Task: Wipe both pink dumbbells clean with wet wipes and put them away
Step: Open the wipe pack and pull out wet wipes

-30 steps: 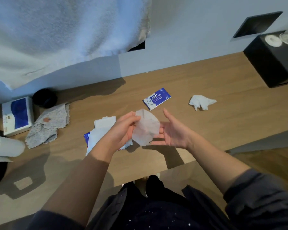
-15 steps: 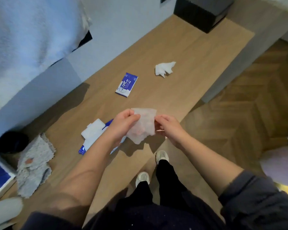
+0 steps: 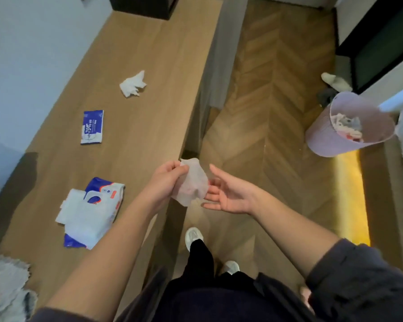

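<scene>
**Wipe in left-hand grip, over the worktop edge**

The left hand (image 3: 165, 180) pinches the wet wipe (image 3: 192, 182) by its upper edge, thumb against fingers: grip closed on the wipe. The right hand (image 3: 230, 196) is palm up with its fingers spread and straight, so its grip is open. Its fingertips sit at the wipe's lower right edge; contact can't be confirmed.

The wipe hangs unfolded at frame centre, just past the worktop (image 3: 149, 54) edge and above the floor (image 3: 277, 89).

On the worktop:
- an opened wipe pack (image 3: 96, 210) at lower left, with a white sheet sticking out
- a small blue sachet (image 3: 92, 127) at centre left, lying flat
- a crumpled wipe (image 3: 133, 84) at upper left, well apart from the pack
- a grey cloth (image 3: 5, 282) in the bottom left corner

A pink bin (image 3: 316, 140) stands on the floor at the right of the frame, with scraps inside. The person's white shoes (image 3: 192, 237) are at bottom centre.
</scene>
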`<state>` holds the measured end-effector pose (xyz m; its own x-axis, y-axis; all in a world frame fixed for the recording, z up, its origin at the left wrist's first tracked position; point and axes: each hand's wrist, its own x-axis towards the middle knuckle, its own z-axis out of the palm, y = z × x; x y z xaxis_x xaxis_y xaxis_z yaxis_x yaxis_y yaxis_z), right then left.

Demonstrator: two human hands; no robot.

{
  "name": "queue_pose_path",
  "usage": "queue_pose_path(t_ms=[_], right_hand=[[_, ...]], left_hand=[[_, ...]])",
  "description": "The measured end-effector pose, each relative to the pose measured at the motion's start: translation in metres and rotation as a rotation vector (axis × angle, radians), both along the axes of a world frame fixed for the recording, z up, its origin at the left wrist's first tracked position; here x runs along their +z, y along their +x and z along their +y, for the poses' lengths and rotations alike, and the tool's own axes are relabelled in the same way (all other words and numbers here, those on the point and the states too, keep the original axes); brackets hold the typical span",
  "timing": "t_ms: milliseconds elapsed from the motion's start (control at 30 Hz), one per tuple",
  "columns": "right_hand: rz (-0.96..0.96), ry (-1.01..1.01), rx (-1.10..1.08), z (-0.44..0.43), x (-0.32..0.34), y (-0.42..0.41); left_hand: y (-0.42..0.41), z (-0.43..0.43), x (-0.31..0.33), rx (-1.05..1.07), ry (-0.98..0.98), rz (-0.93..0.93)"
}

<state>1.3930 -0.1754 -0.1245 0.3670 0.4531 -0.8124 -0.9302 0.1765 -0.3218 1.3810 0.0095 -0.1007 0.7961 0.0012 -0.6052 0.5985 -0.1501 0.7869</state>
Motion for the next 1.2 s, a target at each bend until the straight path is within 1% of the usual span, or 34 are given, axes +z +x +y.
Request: queue_pose_path(t_ms=[100,200,300,400,467,567,667,767,867,967,1067,1200], right_hand=[[-0.044,-0.058,-0.021,-0.041,-0.001,-0.03],[-0.175,-0.191,-0.162,-0.08,-0.008,-0.064],[-0.334,-0.317,-0.3,-0.118,-0.01,-0.101],[-0.434,-0.464,-0.32,-0.151,-0.005,-0.136],[-0.449,-0.562,-0.378,-0.17,0.002,-0.156],[-0.449,-0.698,-0.492,-0.191,0.013,-0.179],[-0.452,-0.902,-0.559,-0.205,0.019,-0.203],[-0.455,-0.987,-0.618,-0.212,0.019,-0.23],[-0.505,-1.05,-0.604,-0.22,0.015,-0.254],[-0.514,-1.203,-0.527,-0.23,0.012,-0.273],[-0.481,-1.325,-0.506,-0.246,0.013,-0.293],[-0.519,-1.378,-0.488,-0.279,0.016,-0.327]], left_hand=[[-0.006,-0.041,-0.002,-0.105,0.06,-0.013],[-0.021,-0.082,-0.004,-0.221,0.131,-0.034],[-0.043,-0.124,-0.003,-0.306,0.14,-0.067],[-0.061,-0.161,-0.003,-0.395,0.124,-0.083],[-0.067,-0.183,-0.004,-0.489,0.144,-0.115],[-0.07,-0.213,-0.005,-0.561,0.15,-0.167],[-0.073,-0.241,-0.002,-0.664,0.16,-0.248],[-0.079,-0.261,-0.003,-0.812,0.127,-0.326],[-0.092,-0.278,-0.004,-0.979,0.134,-0.47],[-0.105,-0.297,-0.005,-1.135,0.213,-0.681],[-0.123,-0.317,-0.006,-1.16,0.189,-0.768],[-0.154,-0.352,-0.007,-1.191,0.148,-0.847]])
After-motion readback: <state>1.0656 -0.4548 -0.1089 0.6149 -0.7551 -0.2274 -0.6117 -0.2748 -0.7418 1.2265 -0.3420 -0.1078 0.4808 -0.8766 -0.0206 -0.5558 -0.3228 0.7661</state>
